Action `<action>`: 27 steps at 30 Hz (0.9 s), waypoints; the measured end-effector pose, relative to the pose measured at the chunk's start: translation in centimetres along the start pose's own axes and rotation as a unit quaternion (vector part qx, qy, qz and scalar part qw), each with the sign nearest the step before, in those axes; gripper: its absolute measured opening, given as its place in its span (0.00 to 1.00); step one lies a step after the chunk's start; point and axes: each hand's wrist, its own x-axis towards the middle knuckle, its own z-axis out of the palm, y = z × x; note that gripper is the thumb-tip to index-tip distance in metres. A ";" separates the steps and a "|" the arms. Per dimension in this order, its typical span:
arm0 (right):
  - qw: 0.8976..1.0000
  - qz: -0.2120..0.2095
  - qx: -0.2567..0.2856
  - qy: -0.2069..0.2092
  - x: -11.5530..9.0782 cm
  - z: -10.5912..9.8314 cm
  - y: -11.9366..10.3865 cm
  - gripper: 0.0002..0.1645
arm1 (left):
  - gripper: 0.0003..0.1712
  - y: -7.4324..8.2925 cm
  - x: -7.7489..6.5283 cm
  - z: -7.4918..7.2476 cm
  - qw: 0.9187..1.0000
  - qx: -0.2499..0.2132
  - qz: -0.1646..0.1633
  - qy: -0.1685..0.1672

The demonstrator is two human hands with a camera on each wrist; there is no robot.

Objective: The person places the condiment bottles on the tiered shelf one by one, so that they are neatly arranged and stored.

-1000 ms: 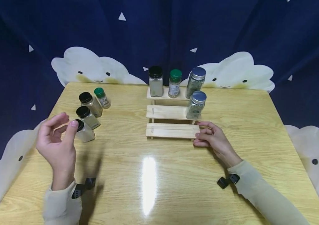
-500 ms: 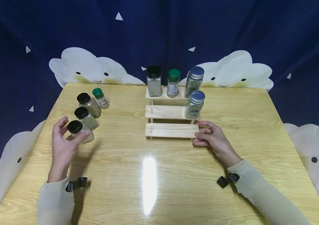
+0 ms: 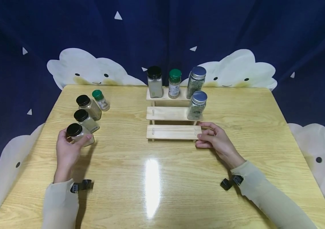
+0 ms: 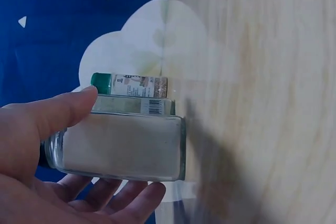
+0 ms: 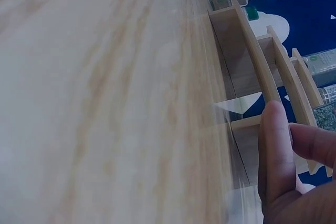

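My left hand (image 3: pixel 68 150) is round the nearest of the black-lidded spice jars (image 3: pixel 80 134) at the left of the table. In the left wrist view its thumb (image 4: pixel 73 108) lies along one side of this glass jar of pale powder, and the fingers (image 4: pixel 136 200) are on the opposite side. My right hand (image 3: pixel 219 142) pinches the right end of the lowest shelf of a three-step wooden rack (image 3: pixel 173 132); the right wrist view has the thumb and fingers at the board's edge. On the middle step stands a silver-lidded jar of green herbs (image 3: pixel 197 106).
Two more black-lidded jars (image 3: pixel 86 121) and a green-capped bottle (image 3: pixel 101 101) stand beyond the left hand. The top step bears a black-lidded jar (image 3: pixel 155 83), a green-capped bottle (image 3: pixel 174 85) and a silver-lidded jar (image 3: pixel 195 83). A dark blue curtain (image 3: pixel 162 35) hangs behind the table.
My left hand has come down and right from beside the nearest black-lidded jar, and its thumb and fingers have closed round it. The right hand keeps its hold on the rack.
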 end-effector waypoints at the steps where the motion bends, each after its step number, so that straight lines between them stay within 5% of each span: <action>1: 1.000 0.000 0.002 0.000 0.0 0.0 0.0 0.32 | 0.34 0.0 0.0 0.0 1.000 0.005 0.000 -0.001; 12: 1.000 0.001 0.009 -0.002 -0.1 0.0 0.1 0.32 | 0.37 1.0 -0.7 -0.2 0.997 0.076 -0.007 -0.015; 27: 1.000 -0.006 -0.001 0.004 0.0 0.0 0.1 0.33 | 0.32 4.9 -3.6 1.2 0.997 0.033 0.070 0.005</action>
